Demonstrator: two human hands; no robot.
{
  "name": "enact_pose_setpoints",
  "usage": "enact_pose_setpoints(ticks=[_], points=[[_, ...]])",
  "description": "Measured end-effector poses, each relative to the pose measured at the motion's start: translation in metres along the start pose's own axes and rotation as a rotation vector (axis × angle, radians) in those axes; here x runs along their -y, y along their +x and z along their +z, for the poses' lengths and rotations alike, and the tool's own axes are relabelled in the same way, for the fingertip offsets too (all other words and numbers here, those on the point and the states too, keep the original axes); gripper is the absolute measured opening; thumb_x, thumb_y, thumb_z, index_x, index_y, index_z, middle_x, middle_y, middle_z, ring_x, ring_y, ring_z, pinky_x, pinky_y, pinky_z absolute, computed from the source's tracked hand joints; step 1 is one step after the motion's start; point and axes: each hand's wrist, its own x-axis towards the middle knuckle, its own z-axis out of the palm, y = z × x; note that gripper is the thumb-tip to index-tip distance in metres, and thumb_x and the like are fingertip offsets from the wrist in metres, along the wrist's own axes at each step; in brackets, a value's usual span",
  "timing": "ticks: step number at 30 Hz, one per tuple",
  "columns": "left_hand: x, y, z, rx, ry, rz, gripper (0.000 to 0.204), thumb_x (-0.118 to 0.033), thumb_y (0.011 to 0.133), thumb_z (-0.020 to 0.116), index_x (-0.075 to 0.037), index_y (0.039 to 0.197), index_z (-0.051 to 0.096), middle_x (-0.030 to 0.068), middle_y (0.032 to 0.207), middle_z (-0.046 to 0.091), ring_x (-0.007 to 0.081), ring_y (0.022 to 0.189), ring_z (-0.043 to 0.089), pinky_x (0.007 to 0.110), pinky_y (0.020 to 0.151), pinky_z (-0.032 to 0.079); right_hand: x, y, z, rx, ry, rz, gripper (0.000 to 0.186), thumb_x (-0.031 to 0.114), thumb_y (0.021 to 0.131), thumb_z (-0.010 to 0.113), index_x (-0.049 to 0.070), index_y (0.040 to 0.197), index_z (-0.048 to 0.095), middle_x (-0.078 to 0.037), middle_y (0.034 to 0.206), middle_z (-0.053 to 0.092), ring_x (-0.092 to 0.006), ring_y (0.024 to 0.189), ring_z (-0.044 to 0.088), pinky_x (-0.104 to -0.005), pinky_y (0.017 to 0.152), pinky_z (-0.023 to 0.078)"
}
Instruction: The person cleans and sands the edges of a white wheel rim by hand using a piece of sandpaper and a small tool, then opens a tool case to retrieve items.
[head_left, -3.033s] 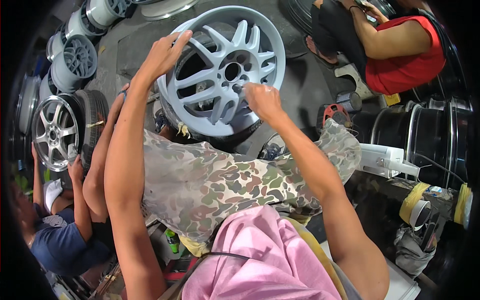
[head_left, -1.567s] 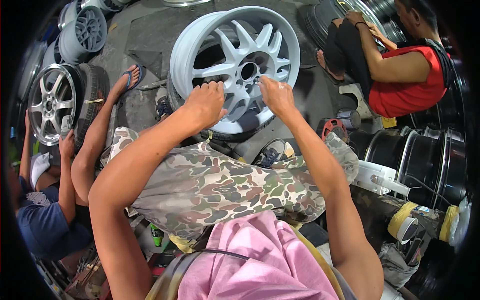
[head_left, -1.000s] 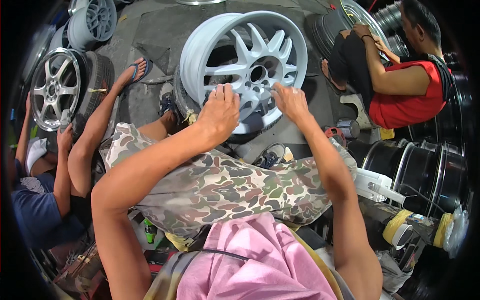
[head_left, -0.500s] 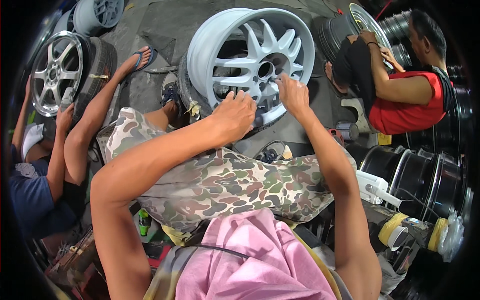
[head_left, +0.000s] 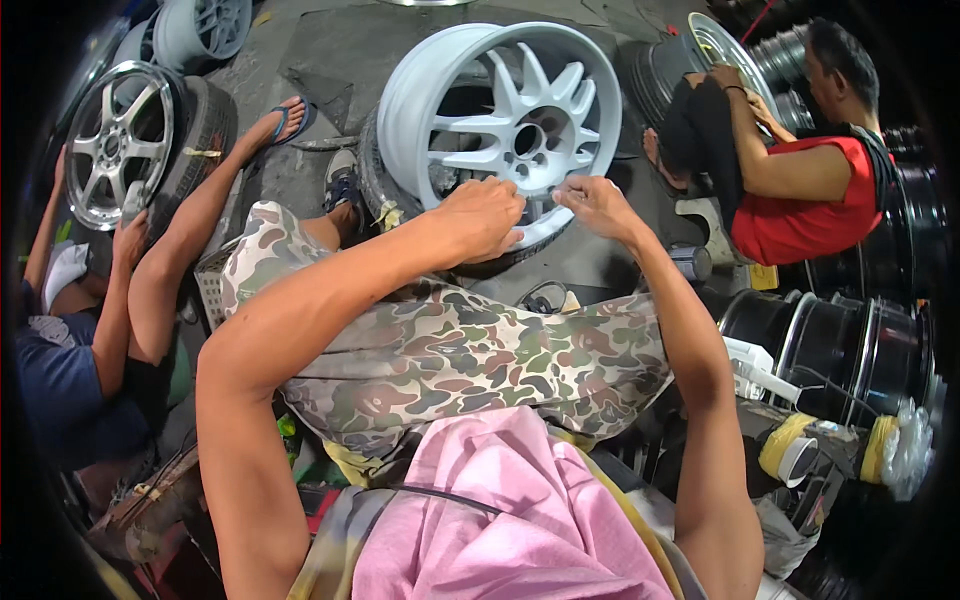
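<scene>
Head view: pale grey wheel (head_left: 555, 132) stands tilted at the upper centre, its open face toward the lower right, its barrel running back to the upper left. From both hands it lies upward. Left hand (head_left: 485, 217), fingers curled together, overlaps the lower rim; right hand (head_left: 598, 207), slightly farther from the hub, has thumb and fingertips close; whether they pinch something, I cannot tell. Metal can (head_left: 690, 263), right of centre: contents not visible.
</scene>
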Motion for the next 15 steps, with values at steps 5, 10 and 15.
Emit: enact_pose_setpoints(ticks=[5, 10, 15], points=[[-0.015, 0.011, 0.004, -0.137, -0.196, 0.013, 0.038, -0.029, 0.094, 0.07, 0.005, 0.112, 0.071, 0.0259, 0.114, 0.069, 0.0416, 0.107, 0.067, 0.05, 0.09, 0.054, 0.046, -0.067, -0.026, 0.046, 0.164, 0.144, 0.032, 0.031, 0.1, 0.068, 0.0, 0.102, 0.072, -0.001, 0.069, 0.055, -0.0109, 0.066, 0.045, -0.0319, 0.06, 0.04], [-0.033, 0.013, -0.003, -0.09, -0.375, 0.056, 0.034, -0.03, 0.093, 0.07, 0.004, 0.091, 0.072, 0.028, 0.079, 0.068, 0.0486, 0.082, 0.067, 0.053, 0.076, 0.053, 0.083, -0.106, -0.032, 0.047, 0.366, 0.121, 0.027, 0.025, 0.103, 0.066, -0.001, 0.106, 0.07, 0.007, 0.073, 0.047, -0.0056, 0.067, 0.039, -0.0273, 0.059, 0.034], [-0.045, 0.023, -0.008, -0.145, -0.383, 0.135, 0.034, -0.031, 0.095, 0.071, 0.002, 0.088, 0.074, 0.0218, 0.072, 0.07, 0.0397, 0.07, 0.069, 0.047, 0.069, 0.053, 0.089, -0.127, -0.042, -0.075, 0.531, 0.126, 0.032, 0.025, 0.102, 0.069, -0.001, 0.12, 0.069, 0.006, 0.078, 0.053, -0.0044, 0.072, 0.044, -0.0239, 0.063, 0.037]])
